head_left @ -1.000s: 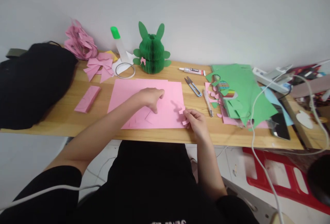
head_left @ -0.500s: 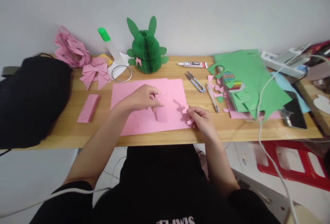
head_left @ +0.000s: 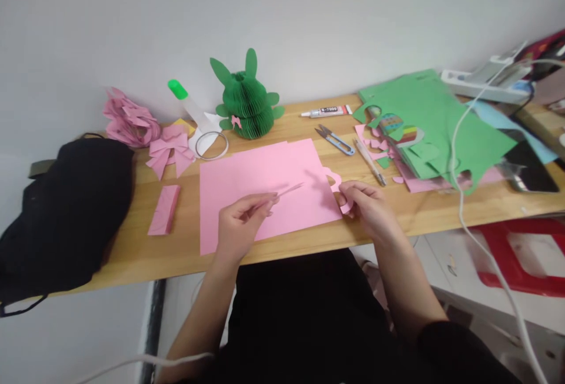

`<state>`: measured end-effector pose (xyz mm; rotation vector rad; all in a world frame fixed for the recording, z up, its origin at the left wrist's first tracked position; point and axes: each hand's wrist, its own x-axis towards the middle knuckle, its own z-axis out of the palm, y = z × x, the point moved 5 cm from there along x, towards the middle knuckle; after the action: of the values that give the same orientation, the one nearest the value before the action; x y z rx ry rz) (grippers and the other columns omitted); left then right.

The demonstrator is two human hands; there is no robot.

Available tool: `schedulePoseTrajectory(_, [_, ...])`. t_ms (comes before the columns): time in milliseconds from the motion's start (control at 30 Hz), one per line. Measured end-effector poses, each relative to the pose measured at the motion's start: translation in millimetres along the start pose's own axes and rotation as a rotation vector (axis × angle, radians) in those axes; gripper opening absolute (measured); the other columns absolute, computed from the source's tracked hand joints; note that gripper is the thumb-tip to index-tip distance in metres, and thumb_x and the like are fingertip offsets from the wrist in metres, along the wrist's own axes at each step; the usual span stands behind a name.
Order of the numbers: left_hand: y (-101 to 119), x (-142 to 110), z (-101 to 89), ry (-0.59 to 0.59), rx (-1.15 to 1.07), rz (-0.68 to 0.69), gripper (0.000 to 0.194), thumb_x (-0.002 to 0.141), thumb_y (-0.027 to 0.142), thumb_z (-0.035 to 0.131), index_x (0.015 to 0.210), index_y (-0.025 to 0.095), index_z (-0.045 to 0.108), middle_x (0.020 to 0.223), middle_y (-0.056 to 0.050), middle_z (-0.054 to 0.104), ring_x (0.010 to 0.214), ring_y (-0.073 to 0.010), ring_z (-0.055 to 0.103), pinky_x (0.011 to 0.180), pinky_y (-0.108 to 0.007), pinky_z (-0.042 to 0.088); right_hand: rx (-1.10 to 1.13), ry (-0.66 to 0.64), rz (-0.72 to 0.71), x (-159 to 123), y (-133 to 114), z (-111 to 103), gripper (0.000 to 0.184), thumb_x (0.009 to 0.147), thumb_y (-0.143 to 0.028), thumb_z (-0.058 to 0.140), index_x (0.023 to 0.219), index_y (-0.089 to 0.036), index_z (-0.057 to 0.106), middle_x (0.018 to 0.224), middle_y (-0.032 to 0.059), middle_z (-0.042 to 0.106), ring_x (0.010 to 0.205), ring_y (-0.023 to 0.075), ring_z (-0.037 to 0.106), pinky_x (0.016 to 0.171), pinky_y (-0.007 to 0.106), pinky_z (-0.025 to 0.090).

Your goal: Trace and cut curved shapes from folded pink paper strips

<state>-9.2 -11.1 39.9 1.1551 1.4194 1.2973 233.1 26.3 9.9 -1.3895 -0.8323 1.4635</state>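
My left hand (head_left: 241, 222) is closed in a pinch on a thin pink paper piece (head_left: 289, 189), seen nearly edge-on, above the pink paper sheets (head_left: 251, 172) on the table. At the right edge of those sheets, my right hand (head_left: 366, 204) pinches a curved pink paper scrap (head_left: 334, 178). Part of the scrap is hidden behind the fingers. Beyond the sheets stands a green honeycomb paper rabbit (head_left: 247, 104) with a small pink bow (head_left: 236, 121) on its side.
Thread snips (head_left: 338, 141), a pen (head_left: 369, 162) and a glue tube (head_left: 326, 112) lie right of the sheets. Green paper (head_left: 445, 119) and pink scraps are farther right. At left are a folded pink block (head_left: 164, 210), a pink bow (head_left: 170, 148), a tape ring (head_left: 212, 145) and black cloth (head_left: 75, 207).
My left hand has drawn nearer the table's front edge, and its paper piece has turned edge-on. My right hand has shifted slightly right with its scrap. The camera view has tilted.
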Motion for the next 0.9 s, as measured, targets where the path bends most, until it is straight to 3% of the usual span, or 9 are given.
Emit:
schedulePoseTrajectory(100, [-18,-13,3.3,0.041,-0.118,-0.064,0.015,0.074,0.032,0.076,0.082,0.019,0.076,0.091,-0.006,0.077,0.086,-0.0217,0.073,0.069,-0.030,0.062,0.014,0.019,0.001,-9,1,0,0.023,0.059,-0.037,0.074,0.055,-0.017,0.064,0.048,-0.0025,0.055,0.040,0.0058,0.042,0.034,0.018,0.029])
schedulePoseTrajectory(200, [-32,-19,4.8,0.093,-0.270,-0.178,0.022,0.067,0.038,0.082,0.073,0.018,0.073,0.078,-0.004,0.076,0.080,-0.0224,0.075,0.066,-0.028,0.061,0.044,-0.020,0.041,-19,2,5,0.026,0.059,-0.039,0.075,0.053,-0.016,0.063,0.049,-0.0014,0.056,0.039,0.0054,0.042,0.033,0.018,0.030])
schedulePoseTrajectory(400, [-37,-18,5.2,0.122,-0.449,-0.302,0.031,0.057,0.041,0.087,0.067,0.019,0.068,0.070,0.000,0.074,0.080,-0.0240,0.075,0.062,-0.026,0.059,0.074,-0.123,0.097,-33,0,19,0.029,0.057,-0.042,0.079,0.056,-0.017,0.066,0.050,-0.0013,0.059,0.037,0.0061,0.047,0.032,0.017,0.035])
schedulePoseTrajectory(500, [-35,-19,5.9,0.096,-0.483,-0.261,0.023,0.062,0.038,0.085,0.070,0.022,0.071,0.078,0.000,0.076,0.088,-0.0234,0.074,0.070,-0.028,0.060,0.095,-0.153,0.112,-37,0,22,0.031,0.060,-0.044,0.078,0.056,-0.016,0.065,0.050,-0.0015,0.060,0.035,0.0057,0.047,0.031,0.017,0.035])
schedulePoseTrajectory(667, [-29,-24,9.2,-0.025,-0.455,-0.123,0.020,0.069,0.029,0.080,0.089,0.026,0.078,0.115,-0.006,0.072,0.113,-0.0248,0.065,0.089,-0.033,0.057,0.149,-0.194,0.134,-44,1,27,0.028,0.063,-0.041,0.078,0.059,-0.016,0.065,0.054,-0.0010,0.063,0.038,0.0058,0.049,0.033,0.016,0.038])
schedulePoseTrajectory(800, [-19,-29,12.1,-0.105,-0.365,0.046,0.021,0.076,0.027,0.072,0.096,0.027,0.077,0.121,-0.007,0.069,0.125,-0.0268,0.056,0.104,-0.041,0.048,0.152,-0.155,0.123,-47,2,29,0.025,0.062,-0.040,0.078,0.061,-0.017,0.067,0.054,-0.0019,0.061,0.041,0.0059,0.048,0.035,0.017,0.038])
schedulePoseTrajectory(900, [-13,-32,14.2,-0.078,-0.245,0.130,0.018,0.083,0.026,0.066,0.097,0.028,0.077,0.122,-0.005,0.068,0.123,-0.0241,0.057,0.108,-0.040,0.045,0.139,-0.121,0.115,-48,3,30,0.023,0.062,-0.039,0.079,0.062,-0.018,0.069,0.055,-0.0027,0.059,0.046,0.0069,0.048,0.042,0.019,0.042])
